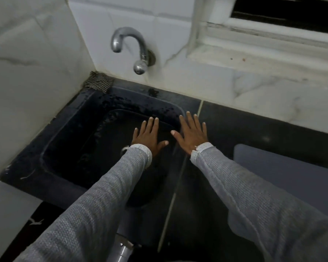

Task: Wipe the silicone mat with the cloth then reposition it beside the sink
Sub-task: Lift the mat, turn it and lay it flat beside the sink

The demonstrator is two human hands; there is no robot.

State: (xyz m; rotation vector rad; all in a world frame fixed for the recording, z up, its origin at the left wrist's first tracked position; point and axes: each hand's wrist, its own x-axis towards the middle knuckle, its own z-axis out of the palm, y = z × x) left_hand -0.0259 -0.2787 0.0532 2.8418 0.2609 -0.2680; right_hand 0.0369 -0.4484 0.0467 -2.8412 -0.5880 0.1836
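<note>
A grey-blue silicone mat (284, 173) lies flat on the black counter at the right, partly covered by my right sleeve. A striped grey cloth (98, 82) is bunched in the back left corner behind the sink. My left hand (148, 137) hovers over the black sink basin (80, 140) with fingers spread and nothing in it. Over the sink's right rim my right hand (192, 135) is spread flat, also holding nothing. Both hands are well left of the mat and well in front of the cloth.
A chrome tap (129, 48) juts from the white tiled wall above the sink. A white marble wall (27, 72) closes the left side. A window ledge (263, 57) runs at upper right. A pale seam (178, 188) divides the black counter. Something metal (124, 248) shows at the bottom edge.
</note>
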